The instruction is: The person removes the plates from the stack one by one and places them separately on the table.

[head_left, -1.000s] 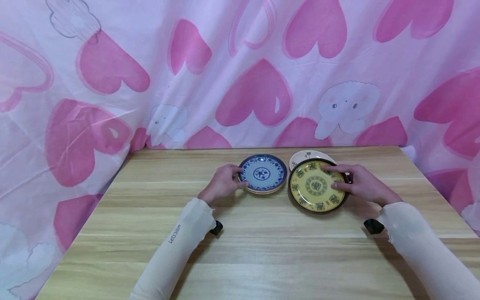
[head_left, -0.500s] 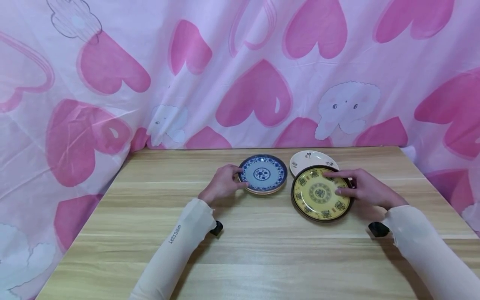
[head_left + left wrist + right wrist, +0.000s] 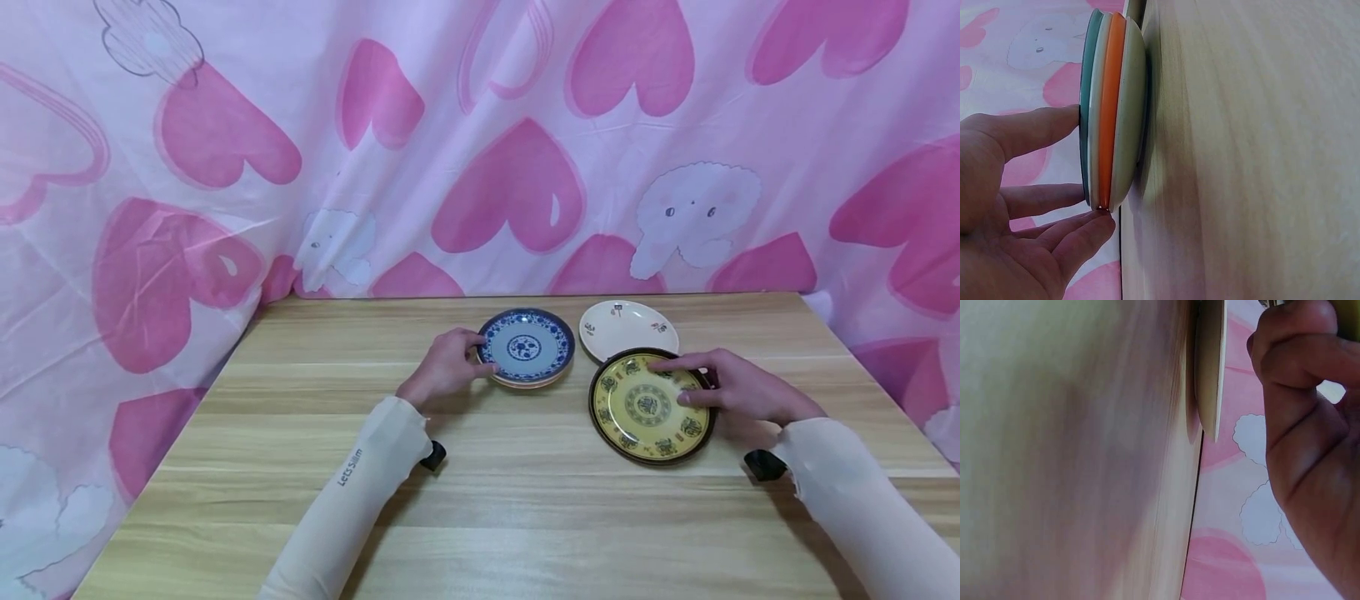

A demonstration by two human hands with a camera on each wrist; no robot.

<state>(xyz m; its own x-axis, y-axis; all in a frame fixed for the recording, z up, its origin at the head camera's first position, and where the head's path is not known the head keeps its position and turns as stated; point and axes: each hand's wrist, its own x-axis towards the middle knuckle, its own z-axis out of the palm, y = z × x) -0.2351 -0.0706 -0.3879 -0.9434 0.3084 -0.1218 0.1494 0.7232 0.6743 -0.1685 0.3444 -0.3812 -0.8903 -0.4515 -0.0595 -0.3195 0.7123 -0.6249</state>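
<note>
A blue-and-white patterned plate [image 3: 525, 348] tops a small stack near the back of the table. From the side, an orange plate edge [image 3: 1112, 112] shows lower in that stack. My left hand [image 3: 446, 367] holds the stack at its left rim, thumb and fingertips touching the edges. My right hand [image 3: 742, 387] grips a yellow plate [image 3: 647, 406] with a dark brown rim by its right side. That plate is held above the table, overlapping the near edge of a white plate [image 3: 626, 325] in the head view. The fingers beneath the yellow plate are mostly hidden.
The white plate lies on the wooden table [image 3: 510, 517], right of the stack. Behind the table's back edge hangs a pink cloth [image 3: 420, 192] printed with hearts. A dark wrist device [image 3: 765, 464] sits under the right sleeve.
My right hand has drawn the yellow plate toward me and slightly right, uncovering more of the white plate. The left hand and its stack have stayed in place.
</note>
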